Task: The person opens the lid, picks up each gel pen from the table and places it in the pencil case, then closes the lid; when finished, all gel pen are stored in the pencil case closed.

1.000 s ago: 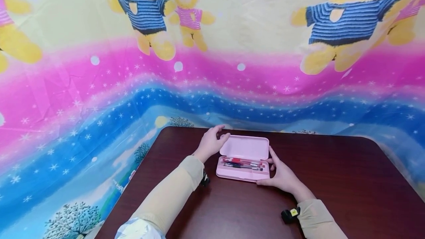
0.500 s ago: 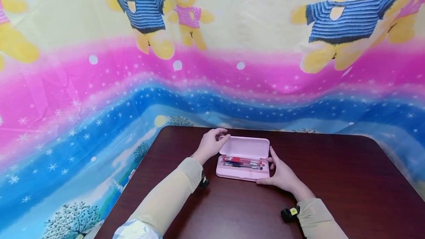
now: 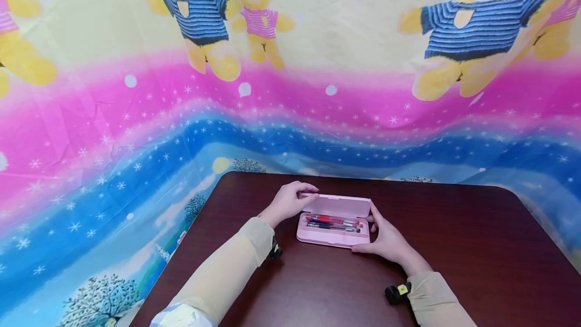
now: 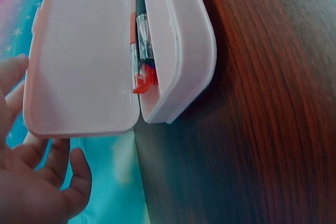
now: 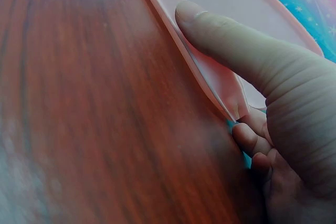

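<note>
A pink pencil case (image 3: 317, 236) lies on the table with its hinged lid (image 3: 338, 207) raised and leaning back. Red and black pens (image 3: 333, 222) lie inside the back compartment, side by side. At the lid's left corner, my left hand (image 3: 289, 202) pinches the edge; in the left wrist view the thumb is at the lid's rim (image 4: 31, 98) and the fingers are behind it. My right hand (image 3: 389, 240) grips the right end of the case, its thumb (image 5: 226, 38) on the front rim and its other fingers round the far side.
The dark brown wooden table (image 3: 454, 246) reaches back to a cloth backdrop (image 3: 290, 79) printed with teddy bears. Dark wrist cameras (image 3: 397, 293) are strapped at both sleeves.
The lid has tilted up and forward, showing less of its inner face. My left hand has come slightly down and right with it. The right hand stays put.
</note>
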Demonstrator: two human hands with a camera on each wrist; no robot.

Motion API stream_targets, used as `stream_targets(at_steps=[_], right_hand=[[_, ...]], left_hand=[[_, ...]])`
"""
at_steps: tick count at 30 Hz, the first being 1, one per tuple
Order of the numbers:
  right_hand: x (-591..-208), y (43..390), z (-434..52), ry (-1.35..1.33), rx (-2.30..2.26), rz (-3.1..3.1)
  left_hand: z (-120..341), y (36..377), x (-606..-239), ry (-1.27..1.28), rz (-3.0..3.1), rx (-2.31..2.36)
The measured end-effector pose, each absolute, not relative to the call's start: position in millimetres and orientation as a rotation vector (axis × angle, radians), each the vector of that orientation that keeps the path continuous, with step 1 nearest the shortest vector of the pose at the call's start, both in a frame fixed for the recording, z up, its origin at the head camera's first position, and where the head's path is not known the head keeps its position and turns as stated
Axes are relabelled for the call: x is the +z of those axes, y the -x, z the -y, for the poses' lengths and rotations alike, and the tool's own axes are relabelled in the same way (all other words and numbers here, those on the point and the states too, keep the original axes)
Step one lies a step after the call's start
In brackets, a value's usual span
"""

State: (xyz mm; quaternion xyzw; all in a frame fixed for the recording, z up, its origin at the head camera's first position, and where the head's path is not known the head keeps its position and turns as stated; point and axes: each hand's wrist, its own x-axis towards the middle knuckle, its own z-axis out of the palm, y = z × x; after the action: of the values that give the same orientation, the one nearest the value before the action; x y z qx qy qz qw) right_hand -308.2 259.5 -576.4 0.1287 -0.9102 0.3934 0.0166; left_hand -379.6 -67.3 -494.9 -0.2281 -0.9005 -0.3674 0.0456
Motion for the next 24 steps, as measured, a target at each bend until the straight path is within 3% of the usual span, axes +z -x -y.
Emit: stream_targets(at_steps=[24], right_hand=[[-575,309,-261,-0.444,1.160,2.851]], left_hand=[[76,357,-501,1.143,2.830,-0.973]])
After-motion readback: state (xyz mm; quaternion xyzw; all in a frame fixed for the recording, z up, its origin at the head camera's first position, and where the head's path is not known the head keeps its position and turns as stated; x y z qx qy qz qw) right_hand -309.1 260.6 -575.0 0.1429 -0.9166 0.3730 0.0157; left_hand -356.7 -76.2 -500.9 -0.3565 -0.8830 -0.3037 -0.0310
